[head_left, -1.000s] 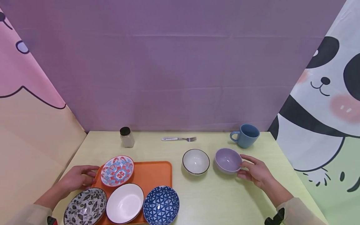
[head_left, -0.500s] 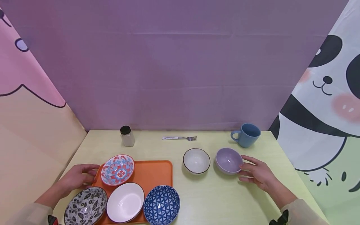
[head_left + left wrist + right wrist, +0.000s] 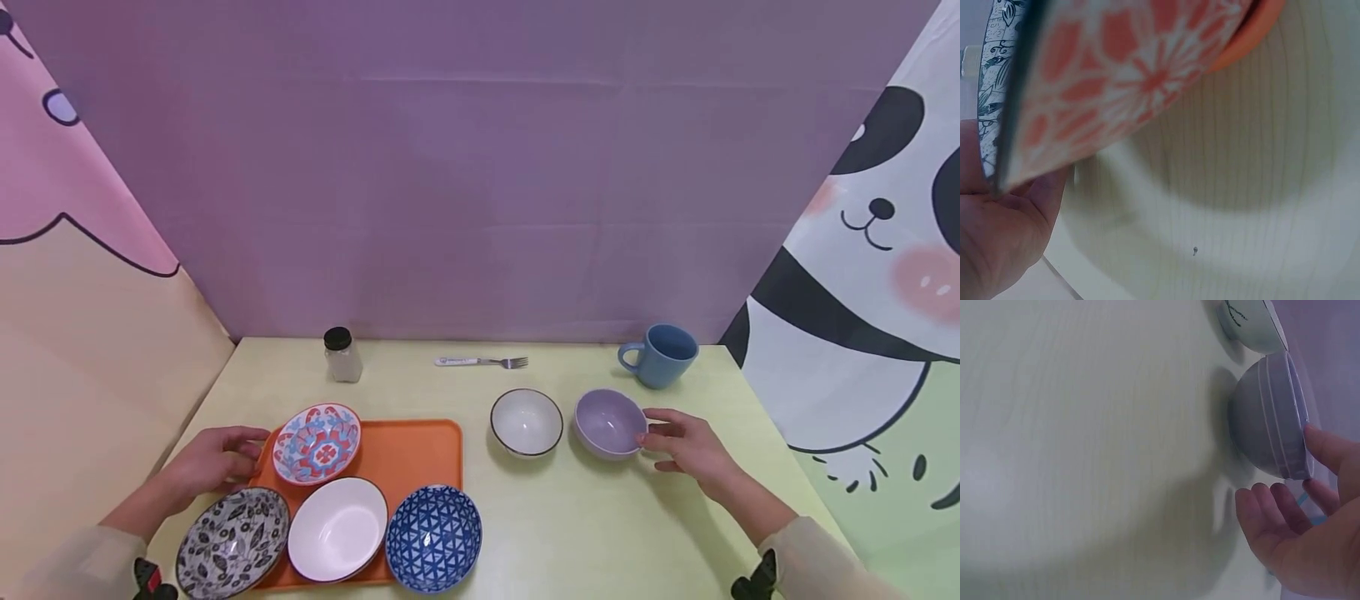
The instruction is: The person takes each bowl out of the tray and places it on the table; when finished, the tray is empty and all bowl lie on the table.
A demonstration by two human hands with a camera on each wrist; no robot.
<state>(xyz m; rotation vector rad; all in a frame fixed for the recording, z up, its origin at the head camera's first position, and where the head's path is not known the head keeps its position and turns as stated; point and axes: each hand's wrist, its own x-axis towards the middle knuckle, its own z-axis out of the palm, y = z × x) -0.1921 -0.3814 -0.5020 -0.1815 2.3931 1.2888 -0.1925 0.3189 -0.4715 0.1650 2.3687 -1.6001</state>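
My left hand (image 3: pixel 210 462) is at the left edge of the orange tray (image 3: pixel 408 450), near a red-and-blue patterned bowl (image 3: pixel 317 444); whether it grips anything is unclear. In the left wrist view, bowls partly cover this left hand (image 3: pixel 1004 231). A black-and-white leaf bowl (image 3: pixel 234 542) sits just below it, beside a white oval bowl (image 3: pixel 337 529) and a blue triangle-patterned bowl (image 3: pixel 433 540). My right hand (image 3: pixel 690 450) pinches the right rim of a purple bowl (image 3: pixel 609 423) standing on the table, thumb and index at the rim, other fingers loosely curled below.
A white bowl with a dark rim (image 3: pixel 527 422) stands left of the purple one. Behind are a blue mug (image 3: pixel 663 357), a fork (image 3: pixel 480 362) and a black-lidded jar (image 3: pixel 342 357). A purple cloth (image 3: pixel 480 183) rises at the table's back edge.
The lower fingers of the right hand have drawn back a little from the purple bowl. The left hand and the bowls keep their places; the head view has shifted slightly.
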